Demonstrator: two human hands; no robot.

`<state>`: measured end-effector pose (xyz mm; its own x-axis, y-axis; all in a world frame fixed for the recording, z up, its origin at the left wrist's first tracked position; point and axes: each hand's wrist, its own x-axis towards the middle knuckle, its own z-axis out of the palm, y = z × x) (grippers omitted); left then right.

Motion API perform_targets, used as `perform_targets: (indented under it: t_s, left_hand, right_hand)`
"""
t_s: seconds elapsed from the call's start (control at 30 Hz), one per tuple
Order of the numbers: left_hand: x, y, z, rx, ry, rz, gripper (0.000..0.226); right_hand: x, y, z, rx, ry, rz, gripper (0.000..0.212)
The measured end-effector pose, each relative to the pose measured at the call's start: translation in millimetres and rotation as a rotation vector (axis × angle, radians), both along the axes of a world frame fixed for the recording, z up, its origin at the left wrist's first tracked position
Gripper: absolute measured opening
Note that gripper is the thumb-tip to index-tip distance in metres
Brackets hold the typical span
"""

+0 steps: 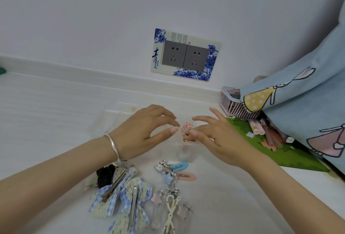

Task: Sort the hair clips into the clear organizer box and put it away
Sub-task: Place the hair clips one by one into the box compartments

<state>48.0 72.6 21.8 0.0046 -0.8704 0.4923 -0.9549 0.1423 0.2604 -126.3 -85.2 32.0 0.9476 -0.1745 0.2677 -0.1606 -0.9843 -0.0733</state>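
One clear box [110,121], contents unclear | right fingers [197,132] pinch patterned clip [186,128] | left fingers [167,116] apart

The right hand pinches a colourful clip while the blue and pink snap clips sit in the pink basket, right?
No: the head view shows the blue snap clip and pink snap clip lying on the white table; the right hand does pinch the colourful clip.
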Motion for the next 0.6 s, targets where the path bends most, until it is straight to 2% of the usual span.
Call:
perform_targets:
  t_s: [0.1,0.2,0.27,0.4,0.47,0.6]
  left_hand:
    - [2,6,-1,0.004,-0.004,0.003,0.042]
    - [6,15,-2,0.001,0.010,0.014,0.044]
    - [10,23,-1,-0.008,0.010,0.017,0.045]
    - [13,37,1,-0.024,0.027,0.016,0.044]
    - [11,45,1,-0.023,0.032,0.003,0.041]
    - [8,66,4,-0.046,-0.018,-0.014,0.033]
  right_hand:
    - [4,6,0,-0.062,0.041,0.025,0.047]
    - [0,5,3,0.075,-0.084,-0.010,0.049]
    - [-5,1,3,0.093,-0.155,-0.039,0.054]
    - [-6,7,-1,0.095,-0.089,-0.011,0.058]
    - [-5,10,-1,0.094,-0.090,-0.021,0.052]
    - [-7,26,4,0.142,-0.235,-0.047,0.041]
